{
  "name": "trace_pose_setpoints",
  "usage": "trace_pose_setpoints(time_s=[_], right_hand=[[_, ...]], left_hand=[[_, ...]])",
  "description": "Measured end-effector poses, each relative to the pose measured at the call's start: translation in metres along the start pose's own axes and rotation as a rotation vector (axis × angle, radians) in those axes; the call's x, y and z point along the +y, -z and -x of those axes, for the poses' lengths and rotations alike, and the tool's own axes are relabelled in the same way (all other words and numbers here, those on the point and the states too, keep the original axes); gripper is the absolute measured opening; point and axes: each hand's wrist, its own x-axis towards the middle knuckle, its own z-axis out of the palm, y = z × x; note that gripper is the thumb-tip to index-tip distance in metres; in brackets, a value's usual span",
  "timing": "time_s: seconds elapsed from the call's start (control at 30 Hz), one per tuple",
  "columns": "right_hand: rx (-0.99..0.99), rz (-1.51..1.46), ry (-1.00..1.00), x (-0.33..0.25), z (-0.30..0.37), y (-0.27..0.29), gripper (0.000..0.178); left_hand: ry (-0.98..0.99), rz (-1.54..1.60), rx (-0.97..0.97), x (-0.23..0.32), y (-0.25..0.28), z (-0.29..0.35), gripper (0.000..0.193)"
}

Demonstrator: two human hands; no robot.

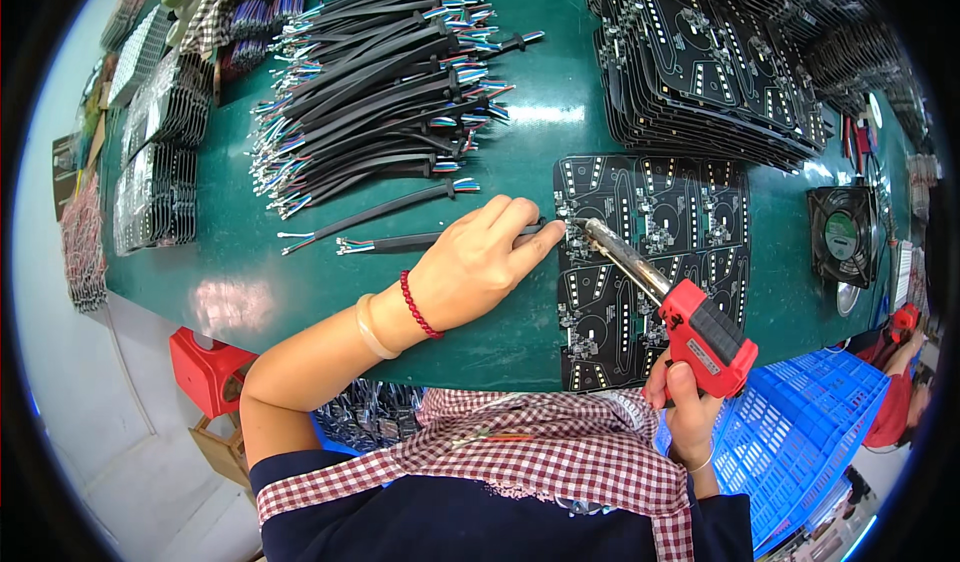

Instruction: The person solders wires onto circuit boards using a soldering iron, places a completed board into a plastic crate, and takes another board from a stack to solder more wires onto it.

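Observation:
My right hand is closed around the grip of a red and black soldering gun. Its metal barrel slants up and left, and the tip reaches the upper left edge of a black circuit board panel. My left hand pinches the end of a black-sleeved wire cable at that same edge, close to the tip. The fingers partly hide this cable, and I cannot tell whether its wires touch the board. Another sleeved cable lies just beyond it.
A large pile of sleeved cables covers the table's far middle. Stacked circuit boards stand at the back right, near a black fan. More stacks line the left. Blue crates and a red stool flank me. Another person's hand shows far right.

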Motion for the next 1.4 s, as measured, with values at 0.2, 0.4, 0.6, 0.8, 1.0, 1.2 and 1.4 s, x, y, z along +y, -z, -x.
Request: trace_pose_setpoints(time_s=[0.2,0.4,0.6,0.8,1.0,1.2,1.4], right_hand=[[0.040,-0.052,0.010,-0.003,0.003,-0.003,0.034],[0.053,0.000,-0.052,-0.002,0.004,-0.005,0.029],[0.069,0.132,-0.046,0.002,0.005,-0.003,0.031],[0.043,0.153,0.056,0.008,0.007,0.000,0.029],[0.046,0.178,-0.053,0.010,0.013,0.007,0.014],[-0.044,0.224,-0.036,0.012,0.012,0.011,0.013],[0.081,0.211,0.131,0.016,0.009,-0.002,0.025]], left_hand=[[0.000,-0.003,-0.002,0.001,0.001,-0.001,0.041],[0.011,-0.010,-0.018,0.003,0.001,-0.001,0.040],[0.011,-0.030,-0.033,0.005,0.002,-0.003,0.037],[0.010,-0.040,-0.043,0.006,0.002,-0.003,0.036],[0.020,-0.018,-0.048,0.007,0.003,-0.003,0.035],[0.020,-0.041,-0.056,0.009,0.003,-0.005,0.035],[0.024,-0.027,-0.046,0.008,0.004,-0.004,0.034]])
